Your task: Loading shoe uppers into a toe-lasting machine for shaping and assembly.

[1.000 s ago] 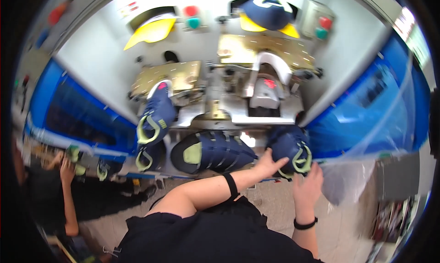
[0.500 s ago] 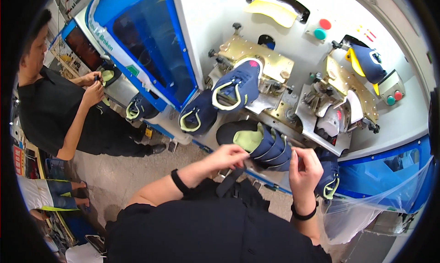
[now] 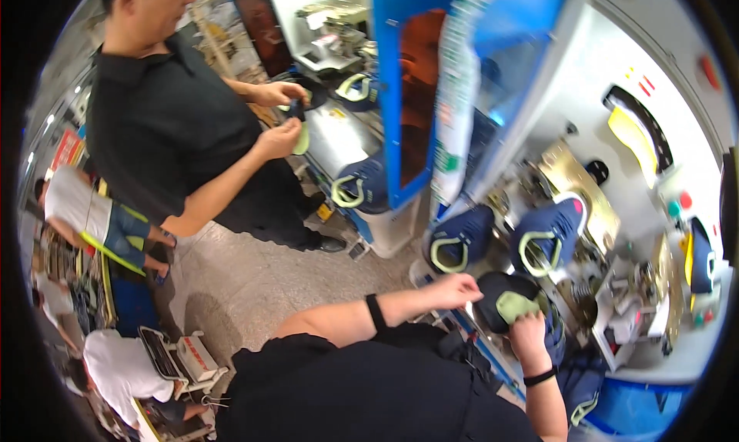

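A shoe upper [image 3: 516, 306] with lime-green lining and a rounded black end lies at the machine's front edge. At its lining, the fingers of my right hand [image 3: 530, 336] are closed and appear to grip the edge. My left hand [image 3: 456, 291] is beside the black end, fingertips pinched together; whatever is between them is too small to make out. Just beyond stand two navy shoes with lime collars, the left shoe [image 3: 462, 238] and the right shoe [image 3: 550, 234]. Another navy upper [image 3: 579, 384] hangs below my right wrist, partly hidden.
Brass-coloured machine fixtures [image 3: 581, 188] stand behind the shoes, with red and green buttons [image 3: 680, 204] on the wall. A blue-framed door [image 3: 416, 95] divides this station from that of a co-worker [image 3: 185, 126] holding a small dark piece. Another navy shoe [image 3: 362, 186] sits by that door. Other people sit at left.
The view has swung left, bringing more of the co-worker into sight. My right hand has moved onto the upper's lime lining; my left hand is now by the black end.
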